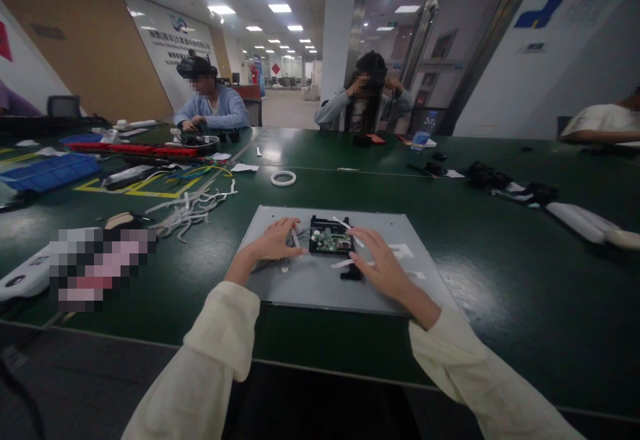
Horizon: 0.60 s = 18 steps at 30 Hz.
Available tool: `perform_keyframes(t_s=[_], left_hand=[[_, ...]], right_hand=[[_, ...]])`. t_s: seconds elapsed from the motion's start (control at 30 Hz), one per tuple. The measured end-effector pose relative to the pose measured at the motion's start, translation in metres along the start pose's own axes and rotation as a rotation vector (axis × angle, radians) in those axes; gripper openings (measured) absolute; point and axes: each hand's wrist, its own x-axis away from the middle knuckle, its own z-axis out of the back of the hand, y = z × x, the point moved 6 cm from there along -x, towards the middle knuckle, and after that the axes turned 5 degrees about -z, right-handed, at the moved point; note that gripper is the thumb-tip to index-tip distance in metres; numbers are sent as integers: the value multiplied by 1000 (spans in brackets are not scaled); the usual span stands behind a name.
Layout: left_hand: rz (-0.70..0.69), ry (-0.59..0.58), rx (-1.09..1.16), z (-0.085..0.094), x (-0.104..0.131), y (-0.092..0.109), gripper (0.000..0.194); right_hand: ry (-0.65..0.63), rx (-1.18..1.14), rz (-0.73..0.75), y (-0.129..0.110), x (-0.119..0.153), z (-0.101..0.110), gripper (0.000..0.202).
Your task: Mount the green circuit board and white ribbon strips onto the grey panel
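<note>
A green circuit board (pixel 330 243) sits in a black bracket (pixel 325 223) on a flat grey panel (pixel 320 290). Left of the board, my left hand (pixel 273 239) hovers over or rests by some grey cables (pixel 301 233), thumb and fingers apart. My right hand (pixel 384 268) is at the bracket's right side, fingers spread and fingertips close to a thin white strip (pixel 345 223). Whether those fingertips touch the strip or bracket I cannot tell. Below the board a second white strip (pixel 343 263) lies near a black foot-like part (pixel 352 273). Nothing shows gripped in either hand.
The panel lies on a green table (pixel 500 253). Beyond it is a white tape ring (pixel 283 178). To the left are loose white strips (pixel 193 210) and a blue tray (pixel 50 172). A water bottle (pixel 424 132) stands far right of centre. Two people sit opposite.
</note>
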Motion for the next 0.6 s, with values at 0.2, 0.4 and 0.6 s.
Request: perform_keyframes(t_s=[0.2,0.4,0.6], left_hand=[[77,240,-47,16,0,-4,45],[145,334,-162,24,3,2,35],[248,550,-248,38,6,-5,28]], right_hand=[[-438,102,292,-42,13,-23,69],[-467,115,253,-41,15,-28,68],[-357,192,161,-20,6,-32,64]])
